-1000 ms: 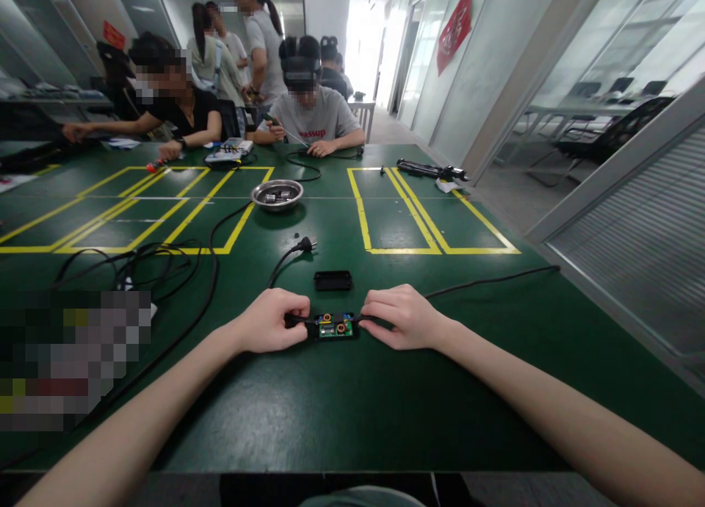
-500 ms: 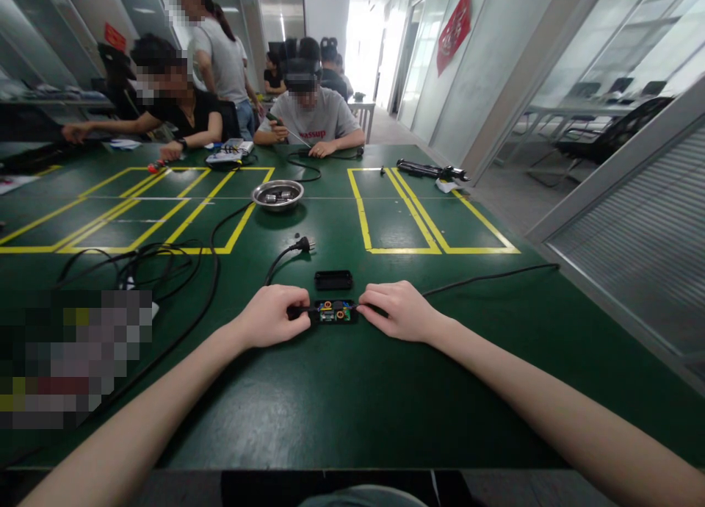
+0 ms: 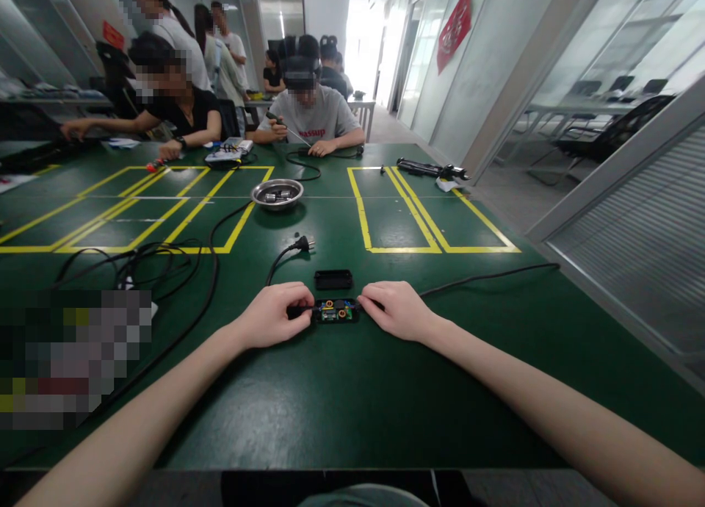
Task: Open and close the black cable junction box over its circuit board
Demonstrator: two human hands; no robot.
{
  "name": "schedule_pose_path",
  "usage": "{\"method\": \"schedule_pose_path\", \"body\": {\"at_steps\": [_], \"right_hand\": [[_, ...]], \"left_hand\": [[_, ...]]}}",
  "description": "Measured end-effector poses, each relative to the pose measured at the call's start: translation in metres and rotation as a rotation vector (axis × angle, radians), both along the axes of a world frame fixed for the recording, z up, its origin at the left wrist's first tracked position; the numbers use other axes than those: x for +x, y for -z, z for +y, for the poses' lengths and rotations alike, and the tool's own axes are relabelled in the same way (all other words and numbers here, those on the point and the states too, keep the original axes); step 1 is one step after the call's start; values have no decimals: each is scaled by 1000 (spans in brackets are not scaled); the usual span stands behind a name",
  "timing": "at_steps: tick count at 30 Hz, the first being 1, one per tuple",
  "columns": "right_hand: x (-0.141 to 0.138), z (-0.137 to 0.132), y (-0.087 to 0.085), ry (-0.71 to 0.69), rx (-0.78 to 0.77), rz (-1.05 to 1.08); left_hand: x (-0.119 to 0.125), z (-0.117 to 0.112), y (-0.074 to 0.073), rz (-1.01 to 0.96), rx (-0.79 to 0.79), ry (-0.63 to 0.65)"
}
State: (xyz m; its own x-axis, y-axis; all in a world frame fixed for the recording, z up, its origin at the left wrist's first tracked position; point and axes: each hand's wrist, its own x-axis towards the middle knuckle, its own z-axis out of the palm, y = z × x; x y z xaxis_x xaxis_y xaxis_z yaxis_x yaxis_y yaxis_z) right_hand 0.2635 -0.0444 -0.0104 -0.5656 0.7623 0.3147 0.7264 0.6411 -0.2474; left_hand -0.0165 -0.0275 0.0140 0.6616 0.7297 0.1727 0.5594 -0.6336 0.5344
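A small circuit board (image 3: 337, 311) with two copper coils sits in a black plastic case half (image 3: 335, 321) on the green table. At its left end my left hand (image 3: 278, 314) pinches a black power cable, whose plug (image 3: 302, 244) lies beyond the knuckles. On the opposite side my right hand (image 3: 397, 310) has its fingertips closed at the case's right end, where another black cable (image 3: 485, 278) runs off to the right. Just behind the case rests the other black case half (image 3: 333, 279), apart from both hands.
A steel bowl (image 3: 277, 195) with metal parts stands further back, near yellow tape rectangles. Loose black cable (image 3: 159, 261) coils at left. A person in a grey shirt (image 3: 316, 117) works across the table with a screwdriver. A black tripod-like object (image 3: 432, 170) lies back right.
Both hands and the case hold nearly the same place; my left fingers have shifted slightly right, closer to the board. In the background, standing people have moved.
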Motion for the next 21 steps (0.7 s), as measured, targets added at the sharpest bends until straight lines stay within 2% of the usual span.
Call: {"method": "schedule_pose_path", "body": {"at_steps": [7,14,21], "right_hand": [[-1,2,2,54,-30,59],[4,6,-3,-83,-57,62],[1,5,-6,-56,-32,5]], "left_hand": [[1,0,2,-44,-50,-8],[1,1,0,-28,-24,0],[0,3,1,-19,4,24]]}}
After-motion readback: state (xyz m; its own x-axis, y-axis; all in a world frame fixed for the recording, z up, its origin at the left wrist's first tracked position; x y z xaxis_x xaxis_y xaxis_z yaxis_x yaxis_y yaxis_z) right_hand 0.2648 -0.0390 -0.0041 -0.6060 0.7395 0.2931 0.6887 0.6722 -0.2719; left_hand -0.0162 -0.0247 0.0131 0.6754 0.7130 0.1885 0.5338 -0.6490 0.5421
